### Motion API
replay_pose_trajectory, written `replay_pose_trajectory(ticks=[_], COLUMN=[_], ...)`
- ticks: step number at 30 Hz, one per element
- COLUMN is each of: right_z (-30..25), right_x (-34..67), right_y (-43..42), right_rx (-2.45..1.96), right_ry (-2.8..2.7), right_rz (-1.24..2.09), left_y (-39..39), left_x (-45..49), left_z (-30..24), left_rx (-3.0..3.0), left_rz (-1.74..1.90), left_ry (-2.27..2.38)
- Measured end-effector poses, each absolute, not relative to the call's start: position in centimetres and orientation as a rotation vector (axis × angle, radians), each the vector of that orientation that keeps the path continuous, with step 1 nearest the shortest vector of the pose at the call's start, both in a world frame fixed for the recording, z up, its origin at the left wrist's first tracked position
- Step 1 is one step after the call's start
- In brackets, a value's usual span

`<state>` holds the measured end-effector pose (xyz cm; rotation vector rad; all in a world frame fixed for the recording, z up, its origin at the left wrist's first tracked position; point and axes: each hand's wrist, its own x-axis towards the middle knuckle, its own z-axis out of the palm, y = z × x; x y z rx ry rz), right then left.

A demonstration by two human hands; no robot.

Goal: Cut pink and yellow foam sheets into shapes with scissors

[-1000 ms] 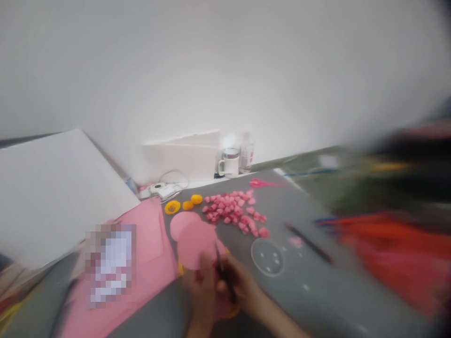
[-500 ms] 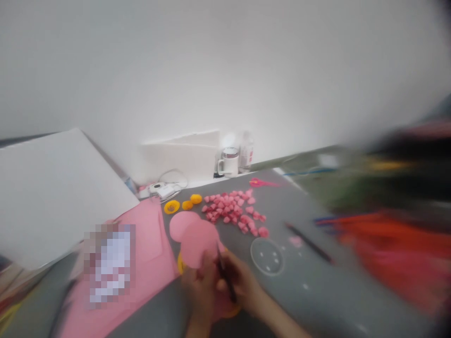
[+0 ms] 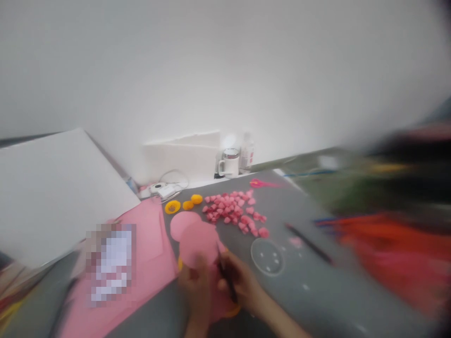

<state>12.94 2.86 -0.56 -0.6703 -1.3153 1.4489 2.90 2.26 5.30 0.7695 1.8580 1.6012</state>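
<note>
At the bottom middle of the grey table [image 3: 317, 300], my left hand [image 3: 195, 288] is closed on a round pink paper piece [image 3: 200, 241] and holds it up. Right beside it, my right hand [image 3: 243, 284] grips a thin dark tool [image 3: 224, 274], perhaps a pencil or blade, with its tip against the paper's right edge. A second pink circle [image 3: 181, 220] lies just behind. A yellow rim [image 3: 232, 311] shows under my hands. The picture is blurred, so finger detail is poor.
Several small pink folded pieces [image 3: 234, 209] and three yellow ones [image 3: 185, 204] lie further back. Pink sheets [image 3: 148, 253] lie at left, a clear round lid [image 3: 268, 256] and a dark pen [image 3: 310, 244] at right. A white mug [image 3: 229, 164], a bottle and pink scissors [image 3: 260, 183] are near the wall.
The pink paper piece has shifted slightly in my left hand; my hands stay in nearly the same place. Nothing else on the table has moved.
</note>
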Motion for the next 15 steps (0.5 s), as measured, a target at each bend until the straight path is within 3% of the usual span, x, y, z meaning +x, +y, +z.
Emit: replay_pose_trajectory(ticks=[15], right_z=[0.37], right_x=[12.98], right_y=[2.72], right_rx=[-0.711], right_ry=[-1.342], right_rz=[1.439], left_y=[2.27], left_x=[2.45], left_z=[5.2], left_rx=[0.756], left_rz=[1.52], left_ry=[1.958])
